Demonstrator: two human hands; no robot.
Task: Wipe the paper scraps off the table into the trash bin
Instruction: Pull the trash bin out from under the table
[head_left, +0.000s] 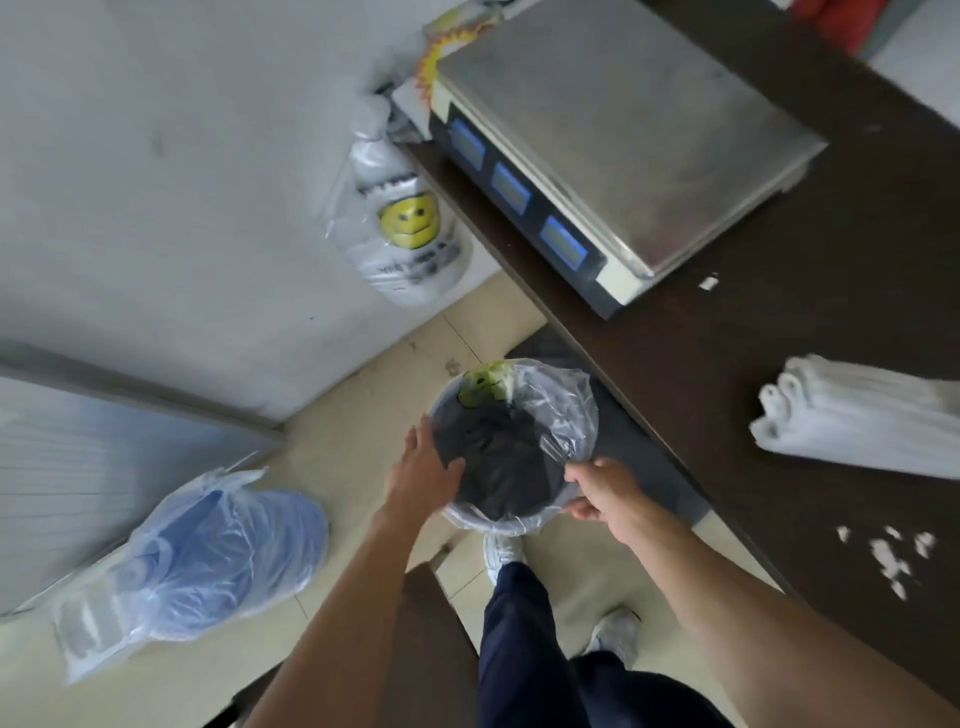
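A round trash bin (550, 415), lined with a clear plastic bag and dark inside, stands on the floor beside the dark brown table (753, 364). My left hand (426, 467) rests on its left rim, fingers curled over the edge. My right hand (602, 491) pinches the near right rim and liner. Several white paper scraps (891, 553) lie on the table near its front edge at the right. One more scrap (708, 282) sits by the scale.
A weighing scale (623, 140) with a steel platter fills the table's far part. Folded white cloth (862, 415) lies at the right. A smiley plastic bag (410, 228) hangs at the table's end. A blue-filled plastic bag (208, 561) lies on the floor left.
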